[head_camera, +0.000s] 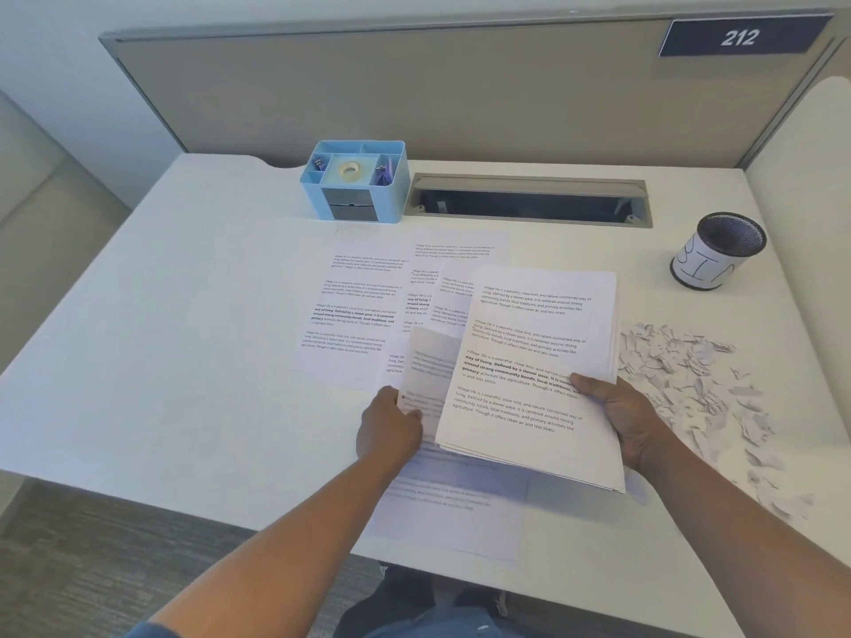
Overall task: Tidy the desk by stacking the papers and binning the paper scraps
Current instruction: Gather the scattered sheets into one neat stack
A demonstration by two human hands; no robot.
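Note:
My right hand (619,414) grips a stack of printed papers (534,375) at its right edge, holding it tilted above the white desk (184,338). My left hand (389,423) pinches the edge of a single sheet (430,366) that curls up beside the stack. More printed sheets (364,306) lie overlapping on the desk behind, and another sheet (451,508) lies flat under the stack near the front edge. A pile of paper scraps (690,375) is spread on the desk to the right. A black mesh cup labelled as a bin (718,250) stands at the back right.
A blue desk organiser (354,179) with tape and clips stands at the back centre. Next to it is an open cable slot (529,202) in the desk. A beige partition (414,94) walls the back. The desk's front edge runs close to my body.

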